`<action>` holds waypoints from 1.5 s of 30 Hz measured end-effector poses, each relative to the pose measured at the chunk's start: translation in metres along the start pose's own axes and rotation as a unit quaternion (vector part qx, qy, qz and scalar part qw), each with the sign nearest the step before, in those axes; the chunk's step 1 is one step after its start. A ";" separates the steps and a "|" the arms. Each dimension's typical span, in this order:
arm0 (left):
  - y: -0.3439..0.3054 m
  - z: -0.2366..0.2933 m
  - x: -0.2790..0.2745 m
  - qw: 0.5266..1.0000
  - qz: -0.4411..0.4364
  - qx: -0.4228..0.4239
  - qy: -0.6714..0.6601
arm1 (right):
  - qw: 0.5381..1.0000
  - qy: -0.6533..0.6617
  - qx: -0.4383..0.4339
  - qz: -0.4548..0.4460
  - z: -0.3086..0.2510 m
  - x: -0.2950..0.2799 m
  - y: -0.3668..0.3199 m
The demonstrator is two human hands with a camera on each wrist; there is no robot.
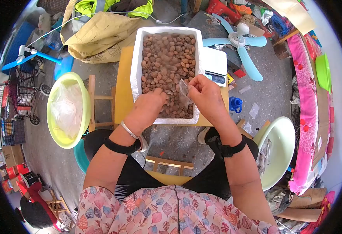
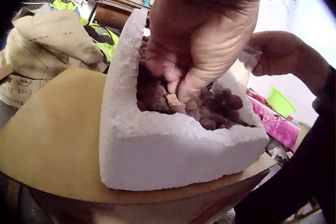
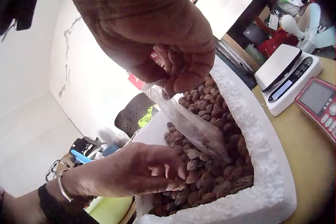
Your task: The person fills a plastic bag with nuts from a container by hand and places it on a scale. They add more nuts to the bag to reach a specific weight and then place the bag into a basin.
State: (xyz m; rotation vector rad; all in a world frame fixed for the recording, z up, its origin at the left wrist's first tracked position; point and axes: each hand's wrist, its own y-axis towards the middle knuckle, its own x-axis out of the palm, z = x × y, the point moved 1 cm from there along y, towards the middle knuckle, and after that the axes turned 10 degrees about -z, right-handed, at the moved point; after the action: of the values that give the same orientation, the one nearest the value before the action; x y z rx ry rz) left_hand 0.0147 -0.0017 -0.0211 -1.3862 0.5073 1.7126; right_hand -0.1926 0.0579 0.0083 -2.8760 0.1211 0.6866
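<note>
A white foam box (image 1: 136,58) holds a deep heap of brown, wrinkled nuts (image 1: 167,54). My left hand (image 1: 149,107) reaches into the near left of the heap, its fingers and thumb curled together on nuts. A pale tan piece (image 2: 172,99) shows right at those fingertips in the left wrist view. Above the box's right side, my right hand (image 1: 209,95) pinches a small clear plastic bag (image 3: 191,124) by its top. The bag hangs down over the heap, with something brownish visible toward its lower end.
A white digital scale (image 1: 215,64) stands right of the box on the yellow table (image 1: 124,89), near a red handheld device (image 3: 317,106). Basins flank me: a yellow-green one (image 1: 86,117) with plastic bags, a pale green one (image 1: 282,156). A blue fan (image 1: 239,41) lies beyond.
</note>
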 end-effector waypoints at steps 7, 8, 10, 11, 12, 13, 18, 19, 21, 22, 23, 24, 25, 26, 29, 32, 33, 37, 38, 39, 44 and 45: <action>-0.008 0.000 -0.003 1.000 -0.014 0.012 -0.018 | 1.000 -0.003 0.012 -0.003 -0.006 0.000 -0.001; -0.008 -0.001 -0.003 1.000 -0.016 0.011 -0.018 | 1.000 -0.002 0.013 -0.006 -0.006 0.001 0.000; -0.009 -0.002 -0.003 0.999 -0.016 0.003 -0.031 | 1.000 -0.007 0.011 -0.007 -0.006 0.000 0.000; -0.008 -0.001 -0.004 0.999 -0.014 -0.004 -0.044 | 1.000 -0.010 0.011 -0.007 -0.006 0.000 0.000; -0.008 -0.001 -0.006 0.998 -0.012 -0.010 -0.057 | 1.000 -0.008 0.013 -0.008 -0.006 0.000 0.000; -0.008 -0.003 -0.007 0.996 0.010 -0.003 -0.085 | 1.000 -0.005 0.015 -0.009 -0.006 0.000 0.000; -0.004 -0.014 -0.024 0.960 0.086 0.010 -0.268 | 1.000 -0.001 0.017 -0.009 -0.001 0.002 0.001; -0.003 -0.013 -0.029 0.929 0.072 -0.002 -0.364 | 1.000 -0.001 0.013 -0.008 0.000 0.003 0.001; 0.000 -0.007 -0.041 0.838 0.040 -0.025 -0.544 | 1.000 0.003 0.007 -0.006 0.002 0.004 0.002; 0.000 -0.005 -0.043 0.803 0.032 -0.020 -0.595 | 1.000 0.006 0.003 -0.005 0.002 0.005 0.003; 0.001 -0.003 -0.044 0.765 0.024 -0.014 -0.644 | 1.000 0.008 -0.001 -0.005 0.002 0.005 0.003; 0.002 -0.001 -0.045 0.724 0.016 -0.009 -0.690 | 1.000 0.011 0.003 -0.012 0.002 0.004 0.003; 0.003 0.002 -0.046 0.709 0.014 -0.001 -0.705 | 1.000 0.014 0.007 -0.019 0.001 0.004 0.003; 0.004 0.006 -0.047 0.695 0.011 0.007 -0.719 | 0.999 0.017 0.010 -0.026 0.001 0.004 0.003; 0.009 0.013 -0.047 0.688 0.018 0.009 -0.725 | 0.998 0.038 0.017 -0.037 0.003 0.004 0.003; 0.019 0.018 -0.031 0.737 0.061 0.015 -0.673 | 0.998 0.031 0.026 -0.041 0.005 0.004 0.004; 0.021 0.019 -0.029 0.757 0.080 0.019 -0.648 | 0.998 0.037 0.026 -0.040 0.005 0.004 0.004; 0.015 0.023 -0.040 0.901 0.114 0.019 -0.417 | 0.998 0.046 0.018 -0.025 0.008 0.002 0.003; 0.012 0.025 -0.047 0.916 0.108 0.020 -0.386 | 0.999 0.044 0.015 -0.017 0.010 0.002 0.003; 0.010 0.025 -0.050 0.929 0.102 0.020 -0.355 | 0.999 0.043 0.006 -0.016 0.012 0.003 0.004; 0.011 0.019 -0.045 0.968 0.182 0.104 -0.136 | 0.995 -0.076 -0.055 0.032 -0.009 0.007 -0.003; 0.010 0.020 -0.047 0.969 0.185 0.111 -0.120 | 0.995 -0.070 -0.056 0.034 -0.008 0.008 -0.003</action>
State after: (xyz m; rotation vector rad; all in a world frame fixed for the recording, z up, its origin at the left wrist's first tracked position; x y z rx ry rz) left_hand -0.0042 -0.0092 0.0268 -0.9494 0.8312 2.0154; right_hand -0.1820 0.0590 0.0123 -2.9289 0.1657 0.9342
